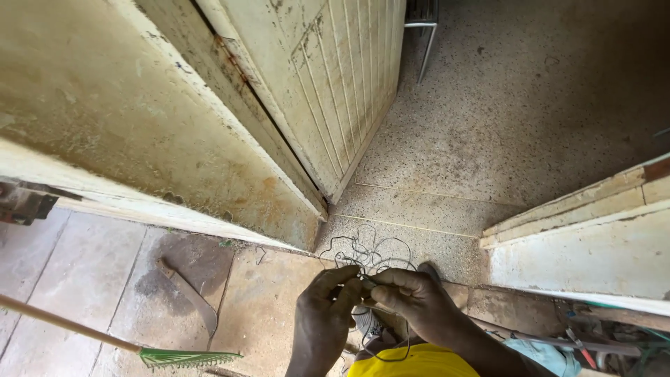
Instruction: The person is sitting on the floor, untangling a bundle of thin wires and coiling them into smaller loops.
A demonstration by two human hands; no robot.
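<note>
Both our hands, left point(322, 307) and right point(408, 297), pinch thin dark wire point(366, 253) at chest level over the doorway threshold, mid-untangling we judge; next comes freeing one loop without kinking.

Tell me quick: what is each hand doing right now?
Left hand: closed, pinching the thin tangled wire.
Right hand: closed, pinching the same wire.

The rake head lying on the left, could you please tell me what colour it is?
Green; the rake head shows best in the head view.
</note>
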